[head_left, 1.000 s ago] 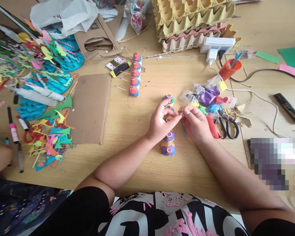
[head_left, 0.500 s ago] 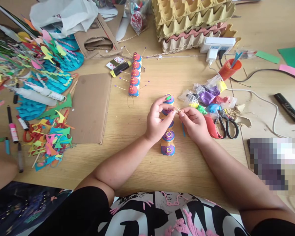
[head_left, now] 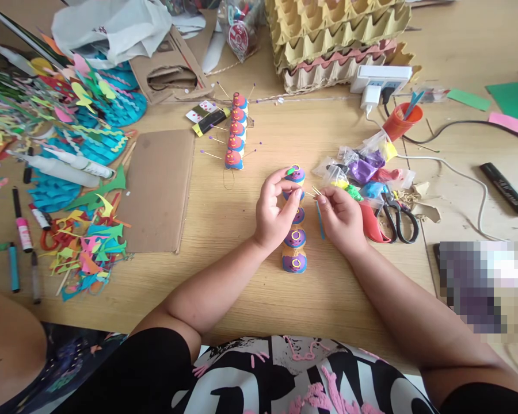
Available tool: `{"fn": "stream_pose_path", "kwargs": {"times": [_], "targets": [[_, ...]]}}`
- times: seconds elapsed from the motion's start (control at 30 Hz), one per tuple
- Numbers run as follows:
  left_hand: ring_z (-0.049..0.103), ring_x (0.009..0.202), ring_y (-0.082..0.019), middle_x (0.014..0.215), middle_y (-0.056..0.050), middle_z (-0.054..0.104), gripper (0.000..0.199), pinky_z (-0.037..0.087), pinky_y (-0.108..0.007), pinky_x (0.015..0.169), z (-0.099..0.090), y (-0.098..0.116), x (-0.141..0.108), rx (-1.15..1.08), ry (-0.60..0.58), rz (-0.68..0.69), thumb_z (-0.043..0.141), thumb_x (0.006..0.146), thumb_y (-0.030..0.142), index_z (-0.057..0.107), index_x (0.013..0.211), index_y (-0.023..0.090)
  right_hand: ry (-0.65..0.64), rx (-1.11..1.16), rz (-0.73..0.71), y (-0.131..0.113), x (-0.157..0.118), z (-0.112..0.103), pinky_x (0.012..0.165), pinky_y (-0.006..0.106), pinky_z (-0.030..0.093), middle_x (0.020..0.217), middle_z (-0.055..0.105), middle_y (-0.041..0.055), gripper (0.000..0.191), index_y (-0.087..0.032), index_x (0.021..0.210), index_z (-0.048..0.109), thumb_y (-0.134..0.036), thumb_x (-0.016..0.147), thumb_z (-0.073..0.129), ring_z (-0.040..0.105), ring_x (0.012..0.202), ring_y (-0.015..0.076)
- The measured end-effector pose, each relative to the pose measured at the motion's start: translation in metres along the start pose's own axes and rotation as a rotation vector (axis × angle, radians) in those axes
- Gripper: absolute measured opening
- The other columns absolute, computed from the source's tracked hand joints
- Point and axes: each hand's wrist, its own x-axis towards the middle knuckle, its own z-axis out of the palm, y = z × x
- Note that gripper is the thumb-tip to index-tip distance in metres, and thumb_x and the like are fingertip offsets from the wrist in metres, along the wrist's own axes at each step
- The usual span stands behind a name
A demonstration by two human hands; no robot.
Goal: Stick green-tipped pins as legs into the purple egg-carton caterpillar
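Note:
My right hand (head_left: 343, 215) pinches a few thin pale wooden sticks (head_left: 316, 191), which look like toothpicks, pointing toward my left hand (head_left: 273, 211). The left thumb and index finger are close together; whatever lies between them is too small to make out. At another left fingertip is a small bright green piece (head_left: 290, 171). Under and between my hands lies a caterpillar-like strip of egg-carton cups (head_left: 294, 261), painted blue and purple with yellow rings. Its upper part is partly covered by my left hand. A thin blue strip (head_left: 320, 221) lies beside my right hand.
A second egg-carton caterpillar (head_left: 237, 131) with purple-tipped sticks stands farther back. Bagged coloured clay (head_left: 365, 167) and scissors (head_left: 399, 221) are at right, near an orange cup (head_left: 402, 122). Cardboard (head_left: 159, 190) and paper scraps (head_left: 90, 247) lie left. Another person's arm (head_left: 8, 345) shows lower left.
My hands have moved slightly apart, the left one leftward with the green piece. The sticks stay in my right hand. At far left, the other person's arm has shifted.

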Motion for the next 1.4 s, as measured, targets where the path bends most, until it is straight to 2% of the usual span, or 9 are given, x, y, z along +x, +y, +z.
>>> {"fn": "stream_pose_path", "kwargs": {"times": [0.13,0.33,0.53,0.8,0.93,1.17,1.4], "targets": [[0.075,0.101,-0.017,0.105,-0.002,0.076,0.053,0.061,-0.037,0.098,0.0008,-0.0005,-0.0004,0.001,-0.010,0.003,0.073,0.102,0.043,0.048,0.146,0.030,-0.004,-0.015,-0.019,-0.0002,-0.0002,-0.0003,0.063,0.032,0.039,0.073,0.055,0.0005,0.046,-0.024,0.089,0.064,-0.068,0.101,0.060,0.045,0.066,0.0156],[0.076,0.099,-0.017,0.102,-0.001,0.076,0.052,0.062,-0.038,0.099,0.0018,-0.0030,-0.0015,-0.061,-0.038,-0.068,0.072,0.102,0.044,0.047,0.145,0.029,-0.009,-0.032,-0.057,-0.0036,0.0002,-0.0006,0.061,0.031,0.039,0.073,0.056,-0.0001,0.036,-0.024,0.089,0.064,-0.056,0.104,0.061,0.046,0.065,0.0145],[0.076,0.099,-0.016,0.108,-0.003,0.076,0.050,0.062,-0.034,0.095,0.0012,-0.0067,-0.0023,-0.104,0.030,-0.145,0.070,0.103,0.047,0.048,0.144,0.029,0.043,-0.061,-0.045,-0.0041,0.0019,0.0005,0.067,0.032,0.046,0.079,0.063,0.0013,0.031,-0.024,0.091,0.064,-0.053,0.101,0.067,0.052,0.069,0.0154],[0.074,0.100,-0.017,0.105,-0.002,0.075,0.055,0.061,-0.037,0.096,0.0016,-0.0048,-0.0016,-0.030,0.002,-0.023,0.073,0.101,0.041,0.046,0.148,0.030,0.074,-0.053,-0.038,-0.0023,0.0013,0.0005,0.065,0.032,0.045,0.077,0.062,0.0007,0.033,-0.024,0.090,0.064,-0.055,0.100,0.067,0.051,0.067,0.0151],[0.074,0.100,-0.017,0.104,-0.002,0.075,0.056,0.060,-0.038,0.099,0.0010,-0.0050,-0.0018,-0.028,-0.022,-0.031,0.071,0.103,0.040,0.044,0.150,0.030,0.055,-0.088,-0.042,-0.0061,0.0016,0.0001,0.065,0.032,0.045,0.076,0.062,0.0008,0.033,-0.024,0.088,0.064,-0.055,0.100,0.068,0.051,0.067,0.0156],[0.075,0.098,-0.015,0.104,-0.002,0.077,0.047,0.061,-0.034,0.096,0.0009,-0.0034,-0.0017,-0.037,0.018,-0.025,0.069,0.104,0.036,0.049,0.146,0.029,0.060,-0.119,-0.085,-0.0054,0.0010,-0.0007,0.067,0.033,0.046,0.078,0.064,0.0013,0.023,-0.024,0.089,0.065,-0.043,0.102,0.066,0.053,0.069,0.0158],[0.075,0.096,-0.015,0.102,-0.001,0.076,0.051,0.062,-0.035,0.097,-0.0001,-0.0053,-0.0019,-0.016,-0.012,-0.056,0.070,0.104,0.038,0.047,0.148,0.029,0.064,-0.157,-0.119,-0.0032,0.0003,-0.0012,0.074,0.036,0.049,0.079,0.068,0.0023,0.024,-0.025,0.089,0.068,-0.045,0.102,0.066,0.058,0.073,0.0179]]}}
